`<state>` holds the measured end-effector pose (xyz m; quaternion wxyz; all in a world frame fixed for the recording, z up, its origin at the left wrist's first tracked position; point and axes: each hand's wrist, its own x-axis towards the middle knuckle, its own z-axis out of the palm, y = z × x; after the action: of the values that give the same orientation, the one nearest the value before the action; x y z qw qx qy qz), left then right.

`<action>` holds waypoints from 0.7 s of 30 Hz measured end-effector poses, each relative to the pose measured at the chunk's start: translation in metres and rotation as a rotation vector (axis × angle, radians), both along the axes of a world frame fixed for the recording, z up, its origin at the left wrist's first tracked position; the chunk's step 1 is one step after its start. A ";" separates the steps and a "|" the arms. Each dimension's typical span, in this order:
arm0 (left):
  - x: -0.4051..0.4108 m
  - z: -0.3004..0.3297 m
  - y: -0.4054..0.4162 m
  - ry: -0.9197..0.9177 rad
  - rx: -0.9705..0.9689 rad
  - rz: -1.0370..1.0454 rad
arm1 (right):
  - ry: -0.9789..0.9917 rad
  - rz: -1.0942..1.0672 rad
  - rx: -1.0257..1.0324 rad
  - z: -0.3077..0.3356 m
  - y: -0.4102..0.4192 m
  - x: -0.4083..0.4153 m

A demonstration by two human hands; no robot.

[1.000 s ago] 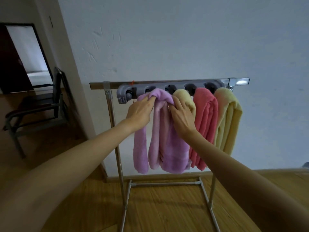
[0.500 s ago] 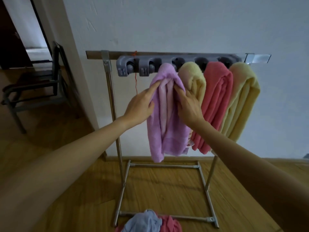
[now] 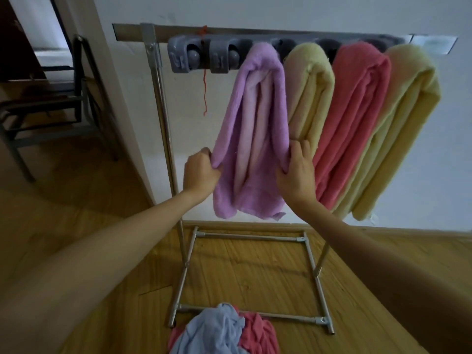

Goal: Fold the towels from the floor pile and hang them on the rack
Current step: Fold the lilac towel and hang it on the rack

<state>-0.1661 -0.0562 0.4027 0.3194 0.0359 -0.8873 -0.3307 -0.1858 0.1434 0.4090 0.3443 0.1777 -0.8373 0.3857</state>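
A folded purple towel point(image 3: 252, 129) hangs from the grey holder bar point(image 3: 194, 56) of the metal rack point(image 3: 163, 118). My left hand point(image 3: 201, 172) grips its left edge low down. My right hand point(image 3: 297, 169) pinches its right edge at the same height. To the right hang a pale yellow towel point(image 3: 310, 93), a pink towel point(image 3: 355, 116) and another yellow towel point(image 3: 398, 129). On the floor at the bottom lies the pile: a light blue towel point(image 3: 217, 330) over a pink one point(image 3: 258, 335).
Two holder slots at the bar's left end carry nothing. The rack's base frame point(image 3: 314, 274) rests on the wooden floor against a white wall. A dark chair point(image 3: 51, 103) stands at the left near a doorway.
Both hands slid down from the towel's top at the bar to its lower side edges. The view tilted down, bringing the floor pile into sight.
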 end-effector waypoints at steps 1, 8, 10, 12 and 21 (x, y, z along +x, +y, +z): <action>-0.006 -0.001 -0.003 0.002 0.022 0.058 | 0.020 -0.010 0.005 0.000 0.002 -0.001; -0.019 -0.005 0.019 -0.014 0.041 -0.005 | 0.086 -0.014 0.045 0.001 0.019 -0.007; -0.012 -0.004 0.032 -0.072 0.082 -0.087 | 0.073 -0.010 0.050 0.000 0.019 -0.008; -0.005 -0.005 0.043 -0.132 0.234 -0.168 | 0.070 0.009 0.072 0.000 0.019 -0.008; 0.005 -0.013 0.076 -0.084 0.274 -0.144 | -0.022 -0.007 0.031 0.003 0.035 0.008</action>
<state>-0.1610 0.0198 0.3899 0.2497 0.0292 -0.8467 -0.4689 -0.1778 0.1783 0.4120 0.3336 0.1758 -0.8476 0.3734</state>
